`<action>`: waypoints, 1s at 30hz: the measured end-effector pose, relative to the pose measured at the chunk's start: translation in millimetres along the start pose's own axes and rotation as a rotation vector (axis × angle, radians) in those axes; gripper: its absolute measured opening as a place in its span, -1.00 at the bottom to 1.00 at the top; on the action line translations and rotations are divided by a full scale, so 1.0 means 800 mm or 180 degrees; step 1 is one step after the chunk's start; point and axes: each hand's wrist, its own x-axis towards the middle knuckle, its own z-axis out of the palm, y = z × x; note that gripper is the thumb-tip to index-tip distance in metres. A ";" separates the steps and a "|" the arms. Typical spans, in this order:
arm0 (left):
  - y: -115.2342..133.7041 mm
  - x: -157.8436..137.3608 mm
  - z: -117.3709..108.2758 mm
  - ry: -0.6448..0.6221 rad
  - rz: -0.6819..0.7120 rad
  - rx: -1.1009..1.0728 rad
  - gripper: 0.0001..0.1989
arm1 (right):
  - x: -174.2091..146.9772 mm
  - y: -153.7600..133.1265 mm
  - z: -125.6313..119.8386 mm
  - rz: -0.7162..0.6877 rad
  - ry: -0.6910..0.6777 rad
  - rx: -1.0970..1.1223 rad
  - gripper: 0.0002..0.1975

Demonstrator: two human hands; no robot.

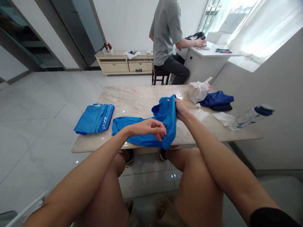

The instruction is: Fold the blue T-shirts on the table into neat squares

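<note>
A bright blue garment, looking like a shirt, lies partly spread along the near side of the marble-patterned table. My right hand grips its right edge and holds that end slightly raised and folded over. Above the cloth's middle, my left hand hovers with loosely curled fingers a little apart; no cloth shows between them. At the table's left end sits a stack of folded blue garments, some with white lettering on the edge.
The marble-patterned table also bears a white plastic bag, dark blue folded cloth, a clear wrapper and a water bottle on the right. Beyond it, a person in grey sits at a white desk.
</note>
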 end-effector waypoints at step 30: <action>-0.004 -0.064 -0.071 0.3083 0.0954 -0.0545 -0.46 | -0.047 0.020 0.064 -0.0367 -0.2141 -0.2798 -0.64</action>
